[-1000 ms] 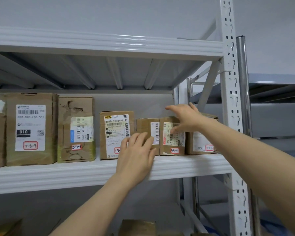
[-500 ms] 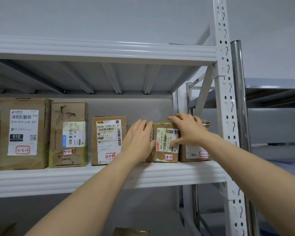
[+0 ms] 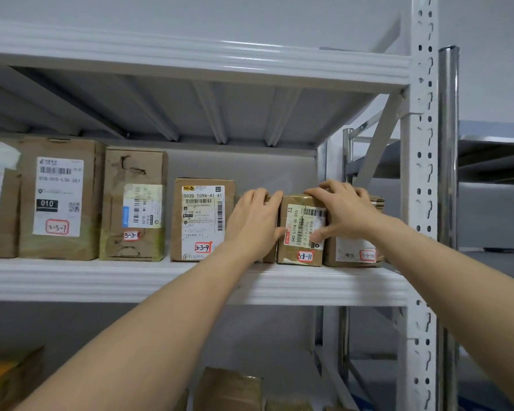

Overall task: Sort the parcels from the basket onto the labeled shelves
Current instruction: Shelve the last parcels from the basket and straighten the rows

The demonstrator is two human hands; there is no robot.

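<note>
on the shelf point(image 3: 190, 280), from its left end, stand the parcels marked 3-3-7 point(image 3: 58, 197), 3-3-8 point(image 3: 134, 203) and 3-3-9 point(image 3: 202, 219), each upright on the shelf's front edge with its label facing out.

a second ago the left hand point(image 3: 254, 221) was low at the shelf's front edge and the right hand point(image 3: 343, 213) reached over the boxes with fingers spread. now both have closed in on the small parcel marked 3-3-11 point(image 3: 301, 232), near the shelf's right end. that suggests the parcel is already in its numbered place and is only being squared up within the row, so this placement looks close to done.

the left hand lies mostly flat, fingers straight, over the front of a narrow box point(image 3: 270, 256) between 3-3-9 and 3-3-11, with its thumb touching the left edge of 3-3-11; it presses rather than grasps. the right hand's grip is on 3-3-11 itself: fingers curled over its top edge, thumb pressed on the label at its front, pinching the box's upper right corner. so the parcel sits between the two hands, touching both, resting on the shelf. just to its right, touching it, stands the parcel marked 3-3-12 point(image 3: 353, 253), against the white upright post point(image 3: 422, 203). the basket is not in view.
</note>
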